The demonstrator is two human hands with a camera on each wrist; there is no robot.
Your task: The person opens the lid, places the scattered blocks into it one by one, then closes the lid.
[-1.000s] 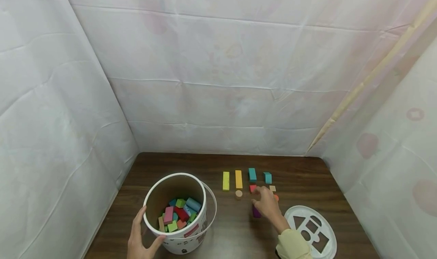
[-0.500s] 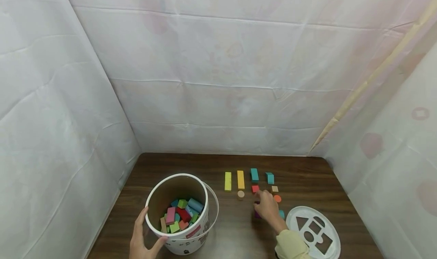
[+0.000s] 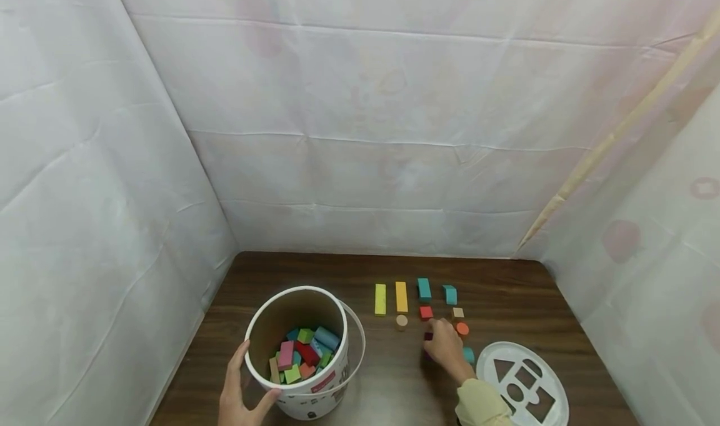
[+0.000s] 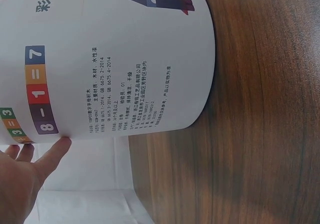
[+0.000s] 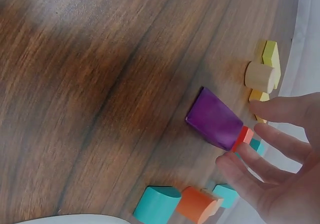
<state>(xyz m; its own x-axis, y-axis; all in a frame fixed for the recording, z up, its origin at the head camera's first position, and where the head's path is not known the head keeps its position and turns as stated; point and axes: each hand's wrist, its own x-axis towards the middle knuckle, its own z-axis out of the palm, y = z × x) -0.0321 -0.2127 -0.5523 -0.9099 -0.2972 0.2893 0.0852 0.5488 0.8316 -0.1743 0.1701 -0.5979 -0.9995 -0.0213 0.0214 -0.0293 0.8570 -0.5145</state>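
My left hand (image 3: 239,391) rests against a white bucket (image 3: 304,405), thumb at the front of its rim and fingers spread along its left side. Colourful blocks (image 3: 304,353) fill the bucket's lower part. In the left wrist view, extended fingers (image 4: 52,154) touch the printed wall. My right hand (image 3: 448,349) is over a purple block (image 5: 215,119), which it partly hides in the head view. Seen from the right wrist, its fingers are spread apart around the block's far end; whether a fingertip touches it I cannot tell. Just beyond lies a red block (image 3: 425,313).
Yellow (image 3: 380,300), orange (image 3: 401,297) and teal blocks (image 3: 424,290) stand in a back row. A wooden cylinder (image 3: 402,322), an orange-red cylinder (image 3: 462,330) and a teal block (image 5: 157,204) lie near the right hand. A white lid with shaped holes (image 3: 557,385) lies right.
The head view has shifted slightly, so everything sits a little farther right. My right hand has stayed over the purple block with small finger movements. The left hand has stayed at the bucket.
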